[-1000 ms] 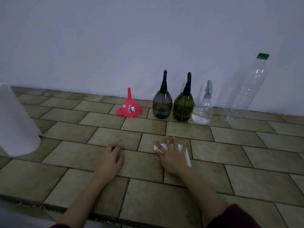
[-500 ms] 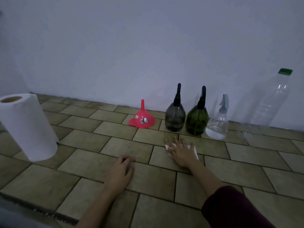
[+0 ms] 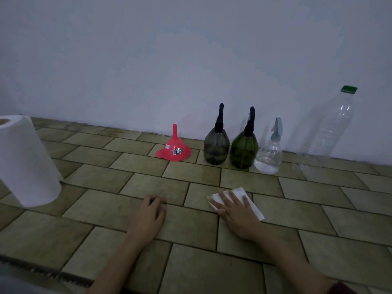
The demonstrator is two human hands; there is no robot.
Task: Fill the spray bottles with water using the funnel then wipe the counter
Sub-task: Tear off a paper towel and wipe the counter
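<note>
On the tiled counter my right hand lies flat with spread fingers on a folded white paper towel, pressing it down. My left hand rests beside it with curled fingers and holds nothing. Along the back wall stand a red funnel, mouth down, then a smoky grey spray bottle, a green spray bottle and a small clear spray bottle. All three have their spray heads on. The clear one holds some water.
A tall clear plastic bottle with a green cap stands at the back right against the wall. A white paper towel roll stands upright at the left. The counter's front edge runs along the lower left.
My right hand slid the paper towel away toward the bottles, then back toward me. The left hand stayed in place. The view shifted left, so the whole roll now shows.
</note>
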